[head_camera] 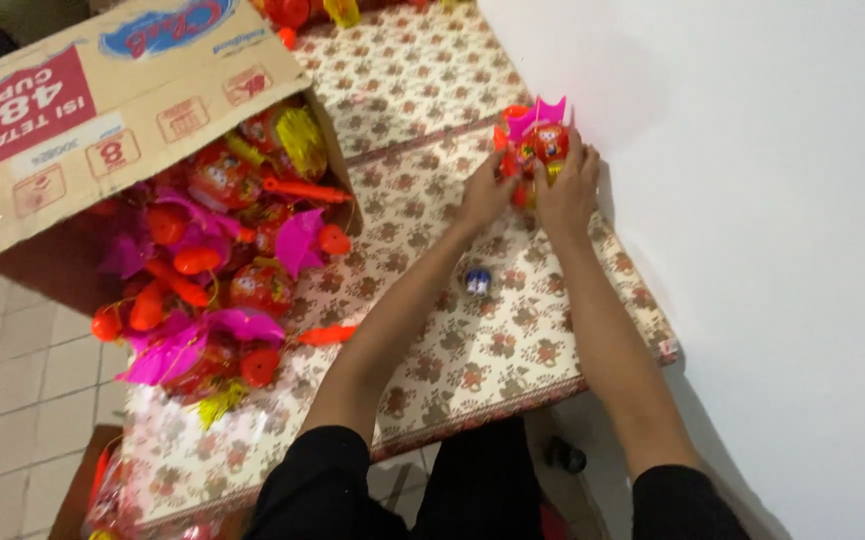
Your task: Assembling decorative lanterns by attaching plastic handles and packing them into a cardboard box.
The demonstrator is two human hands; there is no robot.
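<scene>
At the desk's left edge a tipped cardboard box (103, 110) spills red and pink toys (218, 290) over the floral cloth (473, 350); tiled floor (3, 380) lies beyond. A small blue ball (478, 281) sits mid-desk. My left hand (486, 192) and right hand (568, 190) both grip closed around a red-and-pink toy (538, 135) at the desk's right edge, against the white wall (753, 200).

A large brown cardboard box (103, 120) lies tipped on its side in the upper left of the frame, on the flower-patterned bench (473, 350), its open mouth facing lower right. Its upturned face carries a red rectangular label (31, 105) at the left edge, a blue oval mark (168, 28) near the top, and several small red-outlined square symbols (183, 118) along the flap.
</scene>
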